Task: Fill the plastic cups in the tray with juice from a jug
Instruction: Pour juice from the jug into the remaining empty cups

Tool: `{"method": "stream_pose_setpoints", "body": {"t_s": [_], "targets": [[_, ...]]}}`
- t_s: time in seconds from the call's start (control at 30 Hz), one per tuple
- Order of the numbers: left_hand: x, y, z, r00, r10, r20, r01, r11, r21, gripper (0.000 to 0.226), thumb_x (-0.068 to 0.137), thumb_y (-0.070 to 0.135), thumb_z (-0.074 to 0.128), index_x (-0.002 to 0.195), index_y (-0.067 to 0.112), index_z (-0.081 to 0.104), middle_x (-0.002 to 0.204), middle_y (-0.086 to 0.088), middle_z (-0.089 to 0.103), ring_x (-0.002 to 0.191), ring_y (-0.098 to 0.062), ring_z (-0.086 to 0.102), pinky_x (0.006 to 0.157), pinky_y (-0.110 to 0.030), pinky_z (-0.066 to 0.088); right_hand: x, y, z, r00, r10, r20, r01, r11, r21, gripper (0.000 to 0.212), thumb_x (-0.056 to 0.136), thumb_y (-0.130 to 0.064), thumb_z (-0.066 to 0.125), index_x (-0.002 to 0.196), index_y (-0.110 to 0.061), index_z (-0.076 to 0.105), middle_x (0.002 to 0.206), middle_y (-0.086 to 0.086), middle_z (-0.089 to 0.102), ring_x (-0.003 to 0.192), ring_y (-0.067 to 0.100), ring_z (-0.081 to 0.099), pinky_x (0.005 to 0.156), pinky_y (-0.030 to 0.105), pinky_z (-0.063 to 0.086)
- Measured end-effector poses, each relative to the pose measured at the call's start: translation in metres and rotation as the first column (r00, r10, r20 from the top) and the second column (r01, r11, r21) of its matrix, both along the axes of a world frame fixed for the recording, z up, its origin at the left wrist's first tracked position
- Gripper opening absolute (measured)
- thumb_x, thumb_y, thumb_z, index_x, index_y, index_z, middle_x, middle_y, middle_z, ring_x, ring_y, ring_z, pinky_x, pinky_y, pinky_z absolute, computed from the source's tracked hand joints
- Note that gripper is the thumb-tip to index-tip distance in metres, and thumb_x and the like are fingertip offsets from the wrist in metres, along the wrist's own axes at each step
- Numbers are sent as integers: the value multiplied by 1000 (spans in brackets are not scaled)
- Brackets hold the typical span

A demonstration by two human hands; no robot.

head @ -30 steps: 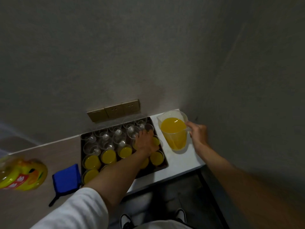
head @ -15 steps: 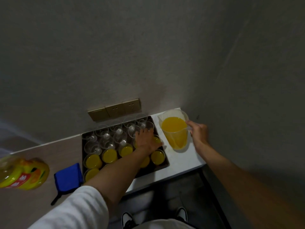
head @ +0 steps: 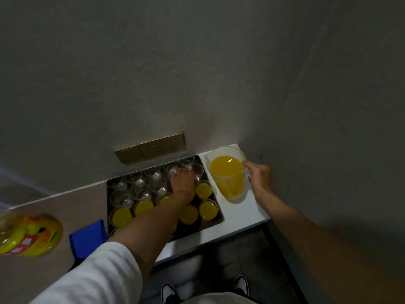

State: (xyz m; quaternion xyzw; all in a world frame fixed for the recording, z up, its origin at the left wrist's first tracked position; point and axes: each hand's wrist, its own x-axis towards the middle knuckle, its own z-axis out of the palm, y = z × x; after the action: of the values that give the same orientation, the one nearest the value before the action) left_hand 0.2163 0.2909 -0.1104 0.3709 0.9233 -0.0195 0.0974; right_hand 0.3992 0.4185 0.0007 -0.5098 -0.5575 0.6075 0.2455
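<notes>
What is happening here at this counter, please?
A person is filling plastic cups in a dark tray with juice. The right hand holds the handle of a jug standing beside the tray. The left hand reaches onto an empty cup. The near cups are full; the far ones are empty.

Your tray [head: 219, 220] sits on the counter [head: 241, 218] against the wall, under the sockets [head: 151, 147]. Empty cups [head: 135, 183] fill its back rows, filled cups [head: 207, 209] its front. The jug [head: 228, 175] stands right of it; cloth [head: 87, 238] and bottle [head: 26, 235] lie left.
</notes>
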Motion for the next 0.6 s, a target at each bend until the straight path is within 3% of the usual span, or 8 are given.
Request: {"method": "stream_pose_setpoints", "body": {"t_s": [0.13,0.3,0.4,0.5,0.6], "targets": [[-5,-5,-2,1000,-6,-14,6,1000,-18,47,84,20,68,130,21,58,129,-7,61,128,-29,50,111,-47,38,0,0,-2,1000,-4,-13,4,1000,-15,25,93,-21,70,92,3,76,81,14,70,71,22,64,61,29,50],[-7,-4,3,1000,-24,-8,24,998,55,32,83,17,69,115,21,65,122,-6,63,119,-28,56,104,-47,43,-1,2,-3,1000,-2,0,2,1000,-9,19,93,-21,71,80,-7,73,69,5,66,58,11,59,51,21,47],[-8,-5,4,995,-85,-59,91,990,105,29,92,27,65,120,20,65,129,-7,60,122,-28,53,102,-44,44,-1,2,-3,1000,3,8,-3,1000,-10,30,94,-19,69,65,-13,65,46,-13,53,40,-1,47,43,16,38],[-8,-7,8,988,-118,-102,136,971,197,34,99,37,54,125,17,63,131,-8,56,124,-27,49,100,-41,41,0,2,-2,1000,0,16,0,1000,-2,23,93,-21,70,75,-7,71,51,-6,55,44,3,49,44,17,40],[-7,-10,15,989,-96,-111,127,940,318,29,96,39,53,115,19,64,122,-4,56,117,-23,48,96,-39,41,0,2,0,1000,3,23,-4,1000,20,22,93,-22,71,79,-5,73,59,0,59,50,6,53,45,17,42]]}}
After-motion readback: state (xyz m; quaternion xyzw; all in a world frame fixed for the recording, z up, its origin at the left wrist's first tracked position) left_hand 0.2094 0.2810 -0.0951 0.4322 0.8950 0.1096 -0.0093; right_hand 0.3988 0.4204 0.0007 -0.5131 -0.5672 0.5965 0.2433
